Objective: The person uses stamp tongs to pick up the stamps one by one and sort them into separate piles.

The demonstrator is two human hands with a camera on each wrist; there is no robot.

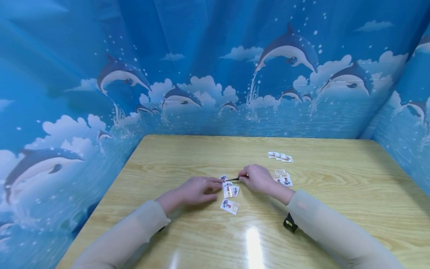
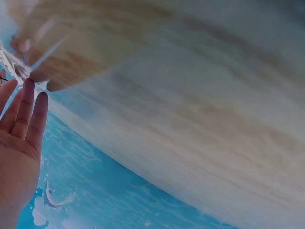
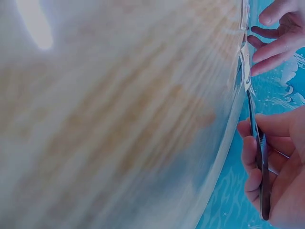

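My right hand (image 1: 258, 179) grips a pair of dark tweezers (image 3: 265, 191) between thumb and fingers. The tweezers' tips reach left to a small printed card (image 1: 223, 177) at the top of a loose group. Opposite, my left hand (image 1: 198, 190) has its fingers extended, with fingertips right at the edge of that card and of the overlapping card (image 1: 228, 189) below it. In the left wrist view, the left fingers (image 2: 35, 121) look nearly straight. Another card (image 1: 230, 206) lies apart, nearer to me, tilted on the table.
Beyond and right of my right hand lie more cards (image 1: 286, 179), partly hidden by it. Farther back, several cards (image 1: 280, 157) overlap in a row. The wood-grain table (image 1: 181, 157) meets a blue dolphin-print curtain (image 1: 208, 67) behind and at both sides.
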